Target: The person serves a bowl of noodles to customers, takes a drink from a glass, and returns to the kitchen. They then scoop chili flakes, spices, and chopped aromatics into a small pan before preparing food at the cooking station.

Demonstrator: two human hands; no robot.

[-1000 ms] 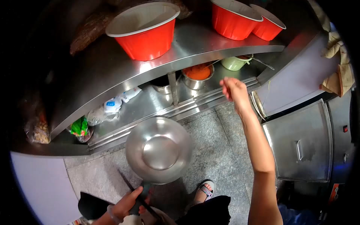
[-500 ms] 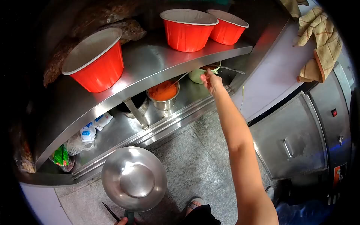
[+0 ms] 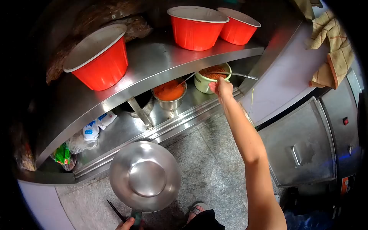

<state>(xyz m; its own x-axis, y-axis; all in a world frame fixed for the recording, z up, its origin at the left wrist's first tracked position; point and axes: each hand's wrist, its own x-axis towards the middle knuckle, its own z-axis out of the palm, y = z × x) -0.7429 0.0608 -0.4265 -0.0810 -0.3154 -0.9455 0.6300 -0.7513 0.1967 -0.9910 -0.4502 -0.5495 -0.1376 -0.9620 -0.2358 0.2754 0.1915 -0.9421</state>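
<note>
My left hand (image 3: pixel 128 223), partly cut off by the bottom edge, is closed round the dark handle of a steel wok (image 3: pixel 147 178), and dark chopsticks (image 3: pixel 115 210) stick out beside it. The wok's inside is bare. My right hand (image 3: pixel 223 88) reaches under the steel shelf with its fingers closed at the front right rim of a pale green pot (image 3: pixel 203 84). Reddish-brown contents and a metal spoon (image 3: pixel 239 75) show in that pot. To its left is a steel pot (image 3: pixel 171 103) of orange-red sauce with a utensil in it.
Three red tubs (image 3: pixel 101 67) stand on the steel shelf (image 3: pixel 153 74). White bags (image 3: pixel 91 131) and a green packet (image 3: pixel 62 153) lie on the lower left level. At right are a beige cloth (image 3: pixel 332 57) and a steel lid with a handle (image 3: pixel 303 145).
My right hand has moved onto the pale green pot, which now sits further out from under the shelf. The view has swung right and the wok has shifted left.
</note>
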